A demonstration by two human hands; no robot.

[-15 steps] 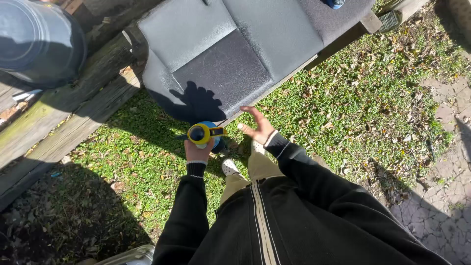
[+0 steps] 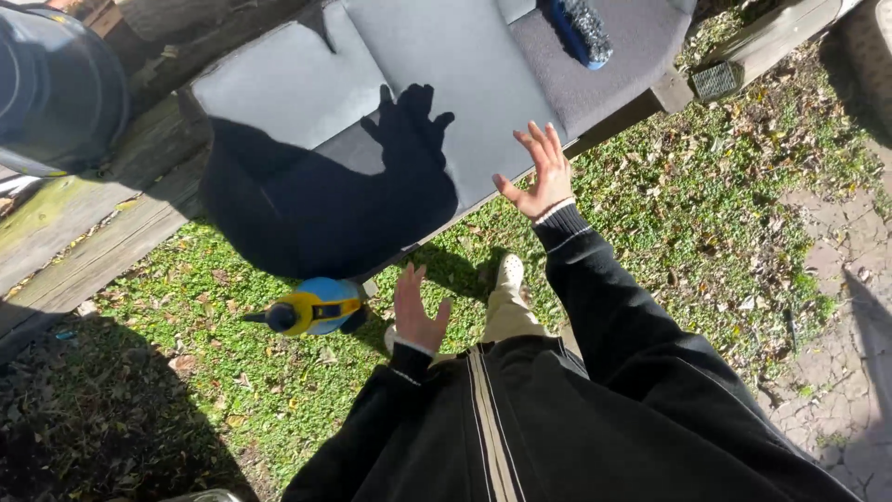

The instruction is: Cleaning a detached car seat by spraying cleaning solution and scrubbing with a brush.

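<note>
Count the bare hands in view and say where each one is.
2. The left hand is open, low over the grass beside the blue and yellow tool. The right hand is open, fingers spread, raised by the grey seat cushion's edge. Neither holds anything.

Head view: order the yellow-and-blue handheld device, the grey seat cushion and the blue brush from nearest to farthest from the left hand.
From the left hand:
1. Yellow-and-blue handheld device, on the grass just to its left.
2. Grey seat cushion, ahead of it, its shadowed front edge close.
3. Blue brush, on the cushion's far right end.
</note>
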